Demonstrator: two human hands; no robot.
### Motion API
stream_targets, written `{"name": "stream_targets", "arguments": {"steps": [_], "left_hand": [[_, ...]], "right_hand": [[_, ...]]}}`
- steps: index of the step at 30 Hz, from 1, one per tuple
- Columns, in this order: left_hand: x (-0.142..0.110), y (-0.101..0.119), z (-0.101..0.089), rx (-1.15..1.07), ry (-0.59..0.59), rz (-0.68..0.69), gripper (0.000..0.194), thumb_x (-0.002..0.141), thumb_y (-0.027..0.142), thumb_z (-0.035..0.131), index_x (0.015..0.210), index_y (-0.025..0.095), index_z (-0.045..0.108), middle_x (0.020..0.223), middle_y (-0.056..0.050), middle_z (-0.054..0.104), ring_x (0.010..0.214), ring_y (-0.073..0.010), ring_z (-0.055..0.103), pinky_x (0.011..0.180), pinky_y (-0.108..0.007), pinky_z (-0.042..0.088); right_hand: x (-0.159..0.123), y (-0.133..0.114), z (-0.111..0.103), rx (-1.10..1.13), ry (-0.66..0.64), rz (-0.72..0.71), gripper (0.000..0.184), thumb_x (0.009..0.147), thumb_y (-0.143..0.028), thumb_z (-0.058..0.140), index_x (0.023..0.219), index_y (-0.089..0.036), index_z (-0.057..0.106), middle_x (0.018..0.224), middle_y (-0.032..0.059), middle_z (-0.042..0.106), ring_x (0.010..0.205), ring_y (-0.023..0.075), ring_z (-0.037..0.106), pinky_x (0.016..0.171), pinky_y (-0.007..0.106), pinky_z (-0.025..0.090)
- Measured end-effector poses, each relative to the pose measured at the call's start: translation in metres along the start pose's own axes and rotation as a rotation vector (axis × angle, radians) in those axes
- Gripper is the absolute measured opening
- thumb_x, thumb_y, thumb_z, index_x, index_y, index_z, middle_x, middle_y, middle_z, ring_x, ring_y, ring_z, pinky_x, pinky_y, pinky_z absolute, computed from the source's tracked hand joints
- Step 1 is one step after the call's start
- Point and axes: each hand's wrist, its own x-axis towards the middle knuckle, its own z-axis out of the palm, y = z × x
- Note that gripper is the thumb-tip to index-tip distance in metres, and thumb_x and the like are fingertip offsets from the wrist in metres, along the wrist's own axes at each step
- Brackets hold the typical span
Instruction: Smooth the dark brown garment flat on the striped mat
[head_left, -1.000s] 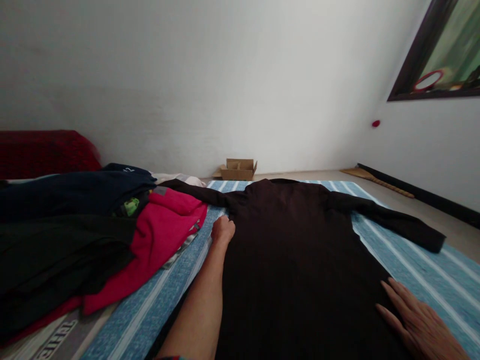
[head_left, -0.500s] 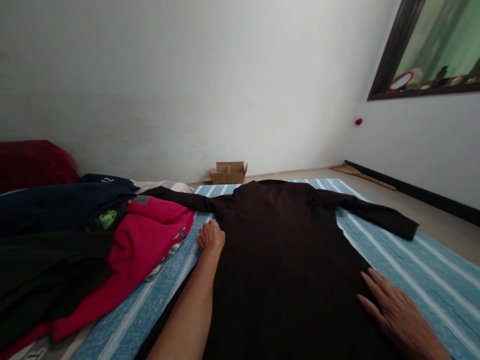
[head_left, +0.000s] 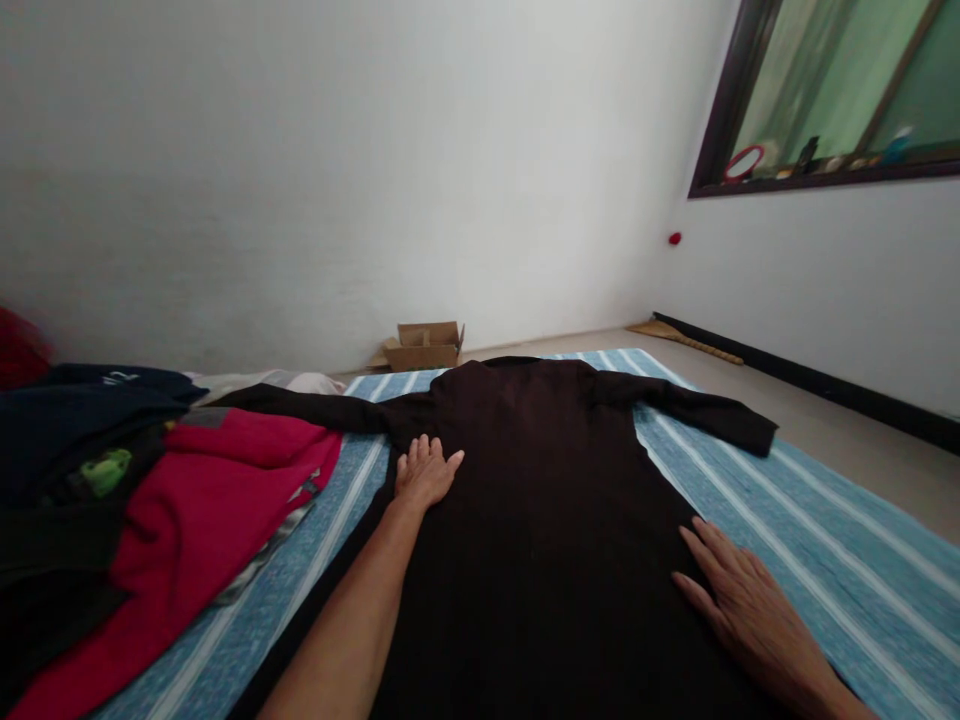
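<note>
A long dark brown, nearly black garment (head_left: pixel 525 500) with long sleeves lies spread out, its collar at the far end and both sleeves stretched sideways. My left hand (head_left: pixel 427 472) rests flat on its left side, just below the armpit, fingers outstretched. At the right edge of the cloth, nearer to me, my right hand (head_left: pixel 739 590) lies with its fingers extended onto the fabric. Neither hand grips anything. The lower end of the garment runs out of view at the bottom.
Underneath is a blue and white striped sheet (head_left: pixel 840 545). To the left lie piled clothes, among them a bright pink garment (head_left: pixel 225 490) and a navy one (head_left: pixel 97 400). A cardboard box (head_left: pixel 424 348) stands by the wall, and a straw-coloured broom (head_left: pixel 690 338) lies along the right wall.
My left hand has gone from closed at the garment's left edge to open and flat on the fabric. The right hand stays at the right edge. The view has turned slightly right.
</note>
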Motion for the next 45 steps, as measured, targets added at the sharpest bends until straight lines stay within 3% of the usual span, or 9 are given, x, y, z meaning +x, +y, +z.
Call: {"name": "stream_targets", "arguments": {"steps": [5,10,16,22,30,37,41,45], "left_hand": [[-0.001,0.001,-0.003,0.031,0.073,-0.011,0.070,0.092,0.053,0.023,0.140,0.005,0.034,0.151,-0.018,0.021,0.140,-0.0301,0.016,0.110,-0.046,0.020],[-0.003,0.004,-0.008,0.002,0.012,-0.011,0.071,0.091,0.056,0.022,0.137,0.004,0.039,0.149,-0.020,0.026,0.138,-0.0318,0.021,0.108,-0.047,0.023],[-0.002,0.030,-0.016,-0.030,0.104,0.102,0.069,0.091,0.055,0.022,0.138,0.008,0.037,0.150,-0.017,0.023,0.140,-0.0296,0.017,0.109,-0.047,0.022],[0.007,0.046,-0.004,-0.040,-0.034,0.138,0.071,0.089,0.058,0.023,0.144,0.013,0.029,0.152,-0.013,0.019,0.141,-0.0280,0.014,0.109,-0.050,0.019],[0.002,0.049,-0.008,-0.023,0.001,0.148,0.067,0.090,0.055,0.025,0.142,0.013,0.034,0.150,-0.015,0.025,0.139,-0.0284,0.018,0.108,-0.051,0.022],[-0.024,0.104,-0.019,-0.053,-0.077,0.388,0.070,0.090,0.057,0.023,0.144,0.013,0.029,0.153,-0.014,0.015,0.141,-0.0272,0.010,0.109,-0.049,0.017],[-0.036,0.137,-0.013,-0.043,-0.115,0.482,0.072,0.089,0.059,0.022,0.146,0.015,0.025,0.154,-0.012,0.010,0.142,-0.0263,0.005,0.111,-0.049,0.013],[-0.039,0.148,-0.001,0.008,-0.123,0.502,0.073,0.089,0.060,0.022,0.145,0.014,0.026,0.153,-0.012,0.013,0.142,-0.0268,0.005,0.111,-0.052,0.009]], "right_hand": [[0.001,-0.003,-0.004,-0.018,-0.018,0.015,0.066,0.090,-0.058,0.028,0.134,-0.014,0.047,0.144,0.0120,0.039,0.133,0.0283,0.034,0.107,0.049,0.030],[0.002,-0.004,-0.007,-0.011,-0.027,0.023,0.064,0.090,-0.058,0.030,0.134,-0.016,0.048,0.144,0.0108,0.039,0.133,0.0281,0.034,0.108,0.049,0.028],[0.004,-0.005,-0.008,-0.018,-0.055,0.029,0.065,0.090,-0.059,0.029,0.135,-0.016,0.047,0.145,0.0101,0.037,0.133,0.0274,0.033,0.108,0.048,0.028],[0.006,-0.008,-0.013,-0.019,-0.095,0.043,0.066,0.090,-0.060,0.028,0.136,-0.016,0.046,0.145,0.0100,0.036,0.134,0.0272,0.031,0.109,0.047,0.027],[0.009,-0.014,-0.019,0.040,-0.102,0.072,0.066,0.090,-0.059,0.029,0.137,-0.016,0.044,0.146,0.0107,0.035,0.135,0.0282,0.029,0.110,0.048,0.024],[0.010,-0.016,-0.021,0.081,-0.114,0.079,0.067,0.090,-0.060,0.027,0.137,-0.015,0.044,0.146,0.0110,0.034,0.136,0.0283,0.028,0.110,0.048,0.024],[0.011,-0.018,-0.024,0.112,-0.119,0.084,0.067,0.091,-0.059,0.027,0.138,-0.014,0.043,0.147,0.0116,0.034,0.136,0.0289,0.027,0.110,0.049,0.022],[0.013,-0.019,-0.027,0.126,-0.130,0.085,0.068,0.091,-0.059,0.026,0.138,-0.014,0.042,0.147,0.0119,0.034,0.136,0.0293,0.026,0.110,0.050,0.021]]}}
